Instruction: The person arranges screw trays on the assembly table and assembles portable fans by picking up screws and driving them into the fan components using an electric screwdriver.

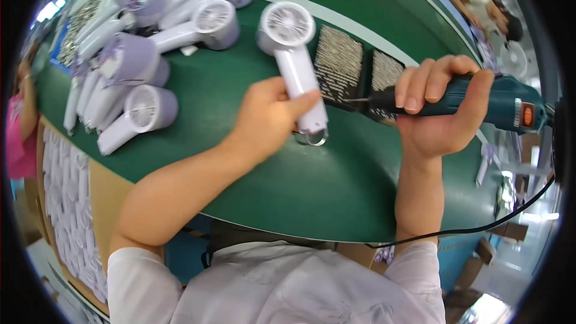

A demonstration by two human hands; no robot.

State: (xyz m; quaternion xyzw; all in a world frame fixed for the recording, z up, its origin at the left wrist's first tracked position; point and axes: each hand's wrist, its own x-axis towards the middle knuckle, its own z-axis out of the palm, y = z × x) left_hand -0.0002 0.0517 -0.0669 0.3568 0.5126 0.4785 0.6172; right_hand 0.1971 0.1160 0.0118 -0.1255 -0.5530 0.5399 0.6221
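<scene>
The left hand [267, 121] sits at the centre of the frame, its grip wrapped around the handle of a white handheld fan [292, 54]. The palm covers the near side of the handle, so how the fingers lie behind it cannot be seen; only the thumb shows, laid across the front. The fan's round grille head points to the upper centre, and its foot rests on the green worktop [312, 192] just above a small shiny ring [313, 138], part of which the handle hides.

The right hand [441, 111], at centre right, has its grip closed tight on a teal electric screwdriver [501, 105]. Fingers cover most of the barrel; an orange patch shows at its rear end near the right rim. The thin bit [358, 100] points left, its tip near the fan handle, though whether it touches is hard to tell. A black cable [480, 227] runs from the tool down along the lower right.

Behind the bit, two dark trays of small metal screws [339, 63] lie in the upper centre, the right one partly hidden by the hand. A heap of white and lilac fans [144, 54] fills the upper left, blurred and bent by the lens. Along the left edge a brown board [108, 192] carries rows of small white pieces [63, 204], too small to make out. Another person [489, 12] appears at upper right, cut off by the dark rim.
</scene>
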